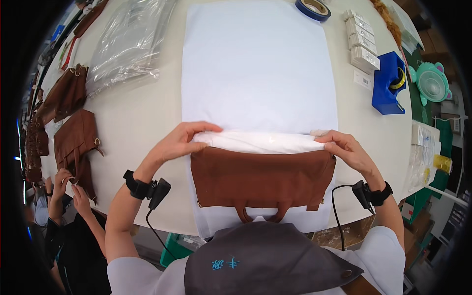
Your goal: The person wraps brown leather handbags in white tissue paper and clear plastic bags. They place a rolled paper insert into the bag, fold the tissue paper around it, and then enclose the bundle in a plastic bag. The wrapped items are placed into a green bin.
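Observation:
A brown leather handbag (262,177) lies on a large white sheet (258,66), its two handles pointing toward me. Along the bag's far edge runs a white wrap (261,142) of thin paper or cloth; which one I cannot tell. My left hand (188,139) grips the left end of this wrap, thumb on the near side and fingers on the far side. At the opposite end, my right hand (340,145) pinches the wrap's right corner between thumb and fingers, close to the bag.
Clear plastic bags (127,44) lie at the far left. A blue tape dispenser (391,84), stacked white tags (361,40) and a blue tape roll (313,9) are at the right. Beside me on the left, a co-worker's hands (72,188) handle another brown bag (77,136).

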`<state>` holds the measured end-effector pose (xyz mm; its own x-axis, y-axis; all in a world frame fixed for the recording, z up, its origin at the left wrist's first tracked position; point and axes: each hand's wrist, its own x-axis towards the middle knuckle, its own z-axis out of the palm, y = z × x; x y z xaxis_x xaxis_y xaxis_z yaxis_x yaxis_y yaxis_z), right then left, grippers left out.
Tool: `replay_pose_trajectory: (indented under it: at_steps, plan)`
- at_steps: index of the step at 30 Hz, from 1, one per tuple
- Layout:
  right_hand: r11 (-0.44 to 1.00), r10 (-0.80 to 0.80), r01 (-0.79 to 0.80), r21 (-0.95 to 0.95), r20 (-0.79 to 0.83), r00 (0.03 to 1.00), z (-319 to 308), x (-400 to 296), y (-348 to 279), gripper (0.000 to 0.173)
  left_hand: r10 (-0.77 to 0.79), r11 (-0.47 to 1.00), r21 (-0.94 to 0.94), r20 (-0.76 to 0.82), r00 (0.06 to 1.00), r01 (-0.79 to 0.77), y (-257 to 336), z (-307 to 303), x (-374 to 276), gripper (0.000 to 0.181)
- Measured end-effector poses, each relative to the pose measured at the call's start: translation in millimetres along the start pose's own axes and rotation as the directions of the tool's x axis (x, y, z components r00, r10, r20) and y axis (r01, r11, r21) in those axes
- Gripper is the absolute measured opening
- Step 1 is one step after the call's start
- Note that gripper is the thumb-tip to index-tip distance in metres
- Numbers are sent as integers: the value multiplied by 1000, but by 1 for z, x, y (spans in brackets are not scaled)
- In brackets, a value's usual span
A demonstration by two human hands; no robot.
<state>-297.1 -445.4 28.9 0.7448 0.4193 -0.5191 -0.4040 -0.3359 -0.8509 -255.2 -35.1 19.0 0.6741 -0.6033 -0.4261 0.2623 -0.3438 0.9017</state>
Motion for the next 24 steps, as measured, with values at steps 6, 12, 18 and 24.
replay_pose_trajectory:
  at_steps: [6,12,18,24]
  plan:
    - [943,-121,151,-296,118,986,-3,7,-24,36,115,987,96,108,988,-125,6,-5,-1,40]
    - [486,-324,309,-817,159,932,38,13,-42,54,46,938,342,64,997,-65,24,13,-2,53]
    - [890,-35,92,-448,133,990,24,45,-31,25,-74,980,195,188,979,37,0,-1,19,45]
    - [243,-533,215,-946,55,844,64,27,-38,19,440,545,791,11,898,-277,24,57,7,38]
